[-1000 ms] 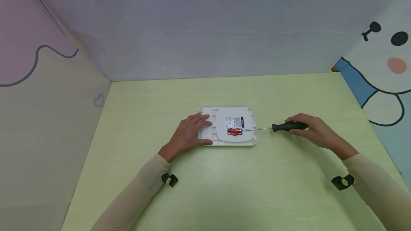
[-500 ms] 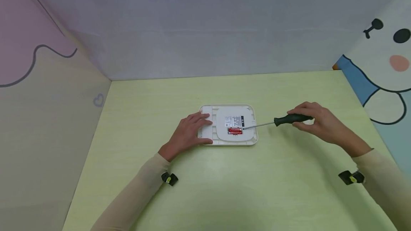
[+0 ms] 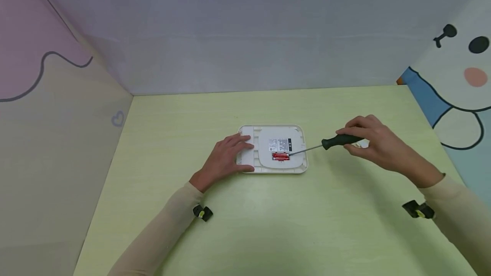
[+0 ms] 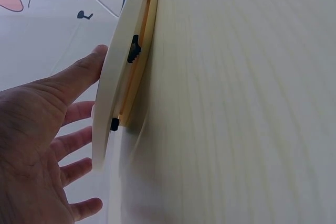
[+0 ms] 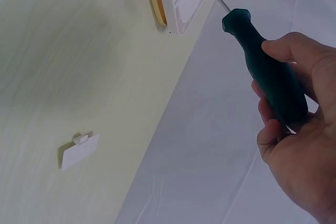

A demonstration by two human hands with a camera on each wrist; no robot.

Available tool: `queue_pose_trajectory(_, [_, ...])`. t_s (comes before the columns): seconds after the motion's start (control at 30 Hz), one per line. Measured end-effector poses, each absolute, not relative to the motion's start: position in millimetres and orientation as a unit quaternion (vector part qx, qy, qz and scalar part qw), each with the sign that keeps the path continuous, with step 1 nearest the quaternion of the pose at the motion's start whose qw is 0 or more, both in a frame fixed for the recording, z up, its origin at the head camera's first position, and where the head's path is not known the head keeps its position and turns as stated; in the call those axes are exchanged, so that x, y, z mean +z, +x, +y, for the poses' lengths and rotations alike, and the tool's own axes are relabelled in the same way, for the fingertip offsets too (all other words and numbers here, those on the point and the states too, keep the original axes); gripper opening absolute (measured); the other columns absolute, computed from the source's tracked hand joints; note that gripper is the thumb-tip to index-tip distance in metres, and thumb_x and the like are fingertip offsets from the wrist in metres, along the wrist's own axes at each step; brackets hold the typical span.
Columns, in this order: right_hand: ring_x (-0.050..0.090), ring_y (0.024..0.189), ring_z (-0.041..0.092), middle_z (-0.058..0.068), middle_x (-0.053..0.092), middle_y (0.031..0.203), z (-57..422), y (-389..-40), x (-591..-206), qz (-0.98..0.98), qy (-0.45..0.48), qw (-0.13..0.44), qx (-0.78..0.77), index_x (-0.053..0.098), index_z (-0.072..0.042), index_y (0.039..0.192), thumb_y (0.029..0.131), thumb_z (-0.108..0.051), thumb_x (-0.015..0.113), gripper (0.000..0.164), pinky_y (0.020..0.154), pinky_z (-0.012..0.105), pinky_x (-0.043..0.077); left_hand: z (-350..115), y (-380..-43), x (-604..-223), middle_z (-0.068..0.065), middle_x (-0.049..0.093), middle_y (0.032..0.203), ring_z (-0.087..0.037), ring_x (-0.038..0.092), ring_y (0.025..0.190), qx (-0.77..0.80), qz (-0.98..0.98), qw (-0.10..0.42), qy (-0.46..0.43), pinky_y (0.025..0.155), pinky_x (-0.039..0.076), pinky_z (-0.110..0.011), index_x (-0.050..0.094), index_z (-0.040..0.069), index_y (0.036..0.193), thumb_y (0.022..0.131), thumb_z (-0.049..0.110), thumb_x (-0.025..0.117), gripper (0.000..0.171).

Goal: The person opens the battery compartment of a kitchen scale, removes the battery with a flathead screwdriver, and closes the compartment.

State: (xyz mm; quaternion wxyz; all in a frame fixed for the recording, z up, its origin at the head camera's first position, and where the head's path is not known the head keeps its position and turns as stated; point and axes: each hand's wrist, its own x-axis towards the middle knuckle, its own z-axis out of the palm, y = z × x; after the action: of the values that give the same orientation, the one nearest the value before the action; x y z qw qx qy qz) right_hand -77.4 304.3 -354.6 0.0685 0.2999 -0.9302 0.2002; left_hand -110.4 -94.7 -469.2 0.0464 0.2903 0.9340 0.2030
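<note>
A white plastic device [image 3: 299,162] with rounded corners lies on the table, its label side up. Two red batteries [image 3: 281,156] sit side by side in its small compartment. Across the left end of the device rests my left hand [image 3: 224,159], fingers spread and thumb near the front edge; its fingertips touch the white body in the left wrist view. My right hand [image 3: 377,146] grips the dark green handle of a screwdriver [image 3: 337,140]. The thin metal shaft slants down leftward, its tip at the right end of the batteries.
A small white battery cover [image 5: 80,149] with a tab lies on the table [image 3: 215,233], right of the device and partly hidden by the right hand in the head view. A pale back wall [image 3: 245,33] and patterned side walls border the tabletop.
The right hand has risen, tilting the screwdriver more steeply, and over the last half second has shifted slightly left. The tip stays near the batteries' right end. The left hand stays in place.
</note>
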Motion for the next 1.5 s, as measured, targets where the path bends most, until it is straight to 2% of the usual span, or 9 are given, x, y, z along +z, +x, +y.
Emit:
queue_pose_trajectory(0.37, [0.046,0.09,0.013,0.003,0.063,0.103,316,-77,-369,-0.935,0.282,0.06,0.205,0.073,-0.01,0.108,0.07,0.0,0.083,0.041,0.067,0.032,0.038,-95,-111,-469,0.002,0.05,0.146,-0.024,0.035,0.143,0.204,0.933,0.042,0.295,0.107,0.037,-0.052,0.062,0.023,0.129,0.075,0.057,0.077,0.066])
queue_pose_trajectory(0.63, [0.048,0.097,-0.004,0.001,0.065,0.109,336,-74,-400,-0.938,0.23,0.006,0.259,0.069,-0.012,0.117,0.082,-0.008,0.077,0.036,0.072,0.028,0.042,-95,-110,-471,0.002,0.05,0.146,-0.025,0.037,0.142,0.204,0.932,0.038,0.298,0.105,0.038,-0.053,0.063,0.023,0.129,0.075,0.057,0.077,0.065])
queue_pose_trajectory(0.77, [0.051,0.097,-0.008,0.002,0.065,0.112,341,-72,-409,-0.935,0.206,-0.019,0.288,0.068,-0.012,0.12,0.086,-0.011,0.075,0.035,0.074,0.024,0.044,-95,-110,-472,0.002,0.05,0.147,-0.024,0.036,0.143,0.207,0.932,0.042,0.296,0.106,0.037,-0.053,0.062,0.023,0.129,0.075,0.057,0.077,0.066])
queue_pose_trajectory(0.93, [0.049,0.097,-0.009,0.001,0.064,0.112,342,-71,-408,-0.935,0.204,-0.013,0.289,0.068,-0.013,0.12,0.085,-0.011,0.076,0.036,0.073,0.023,0.042,-95,-110,-470,0.003,0.049,0.147,-0.024,0.035,0.143,0.208,0.932,0.048,0.294,0.107,0.037,-0.053,0.062,0.023,0.13,0.075,0.057,0.077,0.066])
queue_pose_trajectory(1.17, [0.041,0.095,-0.003,0.001,0.063,0.107,333,-77,-385,-0.93,0.269,0.04,0.248,0.071,-0.01,0.114,0.077,-0.002,0.079,0.039,0.072,0.025,0.034,-95,-111,-469,0.003,0.05,0.146,-0.024,0.037,0.142,0.206,0.932,0.038,0.297,0.106,0.038,-0.053,0.062,0.023,0.129,0.075,0.057,0.077,0.066])
queue_pose_trajectory(1.5, [0.039,0.094,0.001,0.002,0.062,0.106,322,-80,-371,-0.925,0.294,0.053,0.233,0.072,-0.009,0.111,0.071,0.002,0.081,0.042,0.071,0.027,0.034,-95,-111,-469,0.002,0.049,0.146,-0.024,0.036,0.143,0.208,0.931,0.042,0.296,0.106,0.037,-0.053,0.062,0.023,0.129,0.075,0.057,0.077,0.065])
